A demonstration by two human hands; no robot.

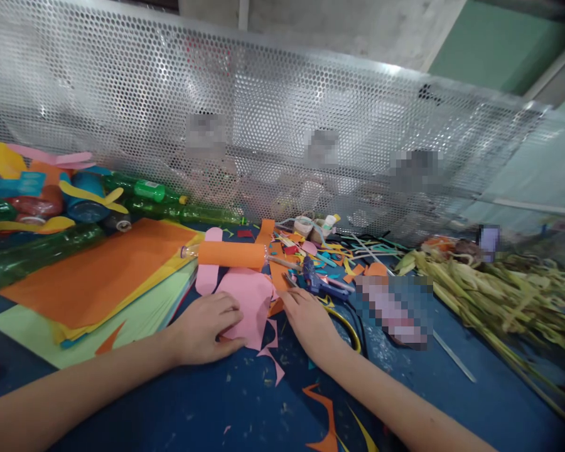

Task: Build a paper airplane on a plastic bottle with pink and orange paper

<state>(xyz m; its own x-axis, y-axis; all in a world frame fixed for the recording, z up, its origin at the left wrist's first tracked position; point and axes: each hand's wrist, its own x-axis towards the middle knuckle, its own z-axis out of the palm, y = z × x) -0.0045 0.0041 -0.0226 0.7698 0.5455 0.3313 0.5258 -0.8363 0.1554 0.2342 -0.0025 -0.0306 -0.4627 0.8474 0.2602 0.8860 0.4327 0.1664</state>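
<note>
This looks like a craft workshop: a blue bench (183, 408) carries a stack of orange, yellow and pale green paper sheets (108, 270), a cut pink paper piece (250, 301), thin orange paper offcuts (330, 419), green plastic bottles (198, 212) and dried plant stalks (489, 307), beside a perforated silvery metal screen (263, 94) below a bare grey wall (334, 31).

Sheet of plain pink paper (252, 298), irregular in outline, with an angular near corner; it lies on the blue tabletop (169, 408), its left part overlapped by the left hand (223, 323). Pointed grey metal blade (289, 280), right of the sheet, resting over orange paper (277, 273), its near end concealed beneath the right hand (308, 320).
</note>
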